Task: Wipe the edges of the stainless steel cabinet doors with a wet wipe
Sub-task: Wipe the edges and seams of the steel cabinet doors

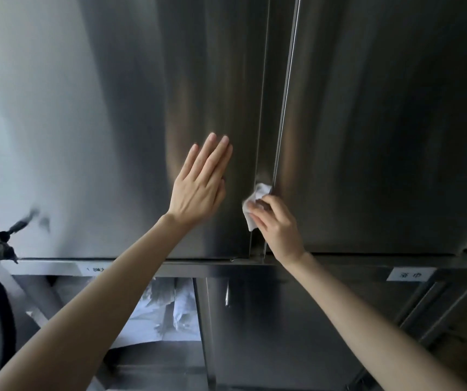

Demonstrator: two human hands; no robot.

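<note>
Steel door edge (282,122) meets wipe (259,191) above right grip (278,227).

A: Any writing to read?
B: Two white labels on the steel rail (325,266) under the cabinet doors (367,136). The left label (94,269), at eight o'clock, starts "1 8M"; the rest is hidden.
A: And the other?
B: The right label (409,275), at four o'clock, bears two blurred characters, seemingly "浴巾".
</note>
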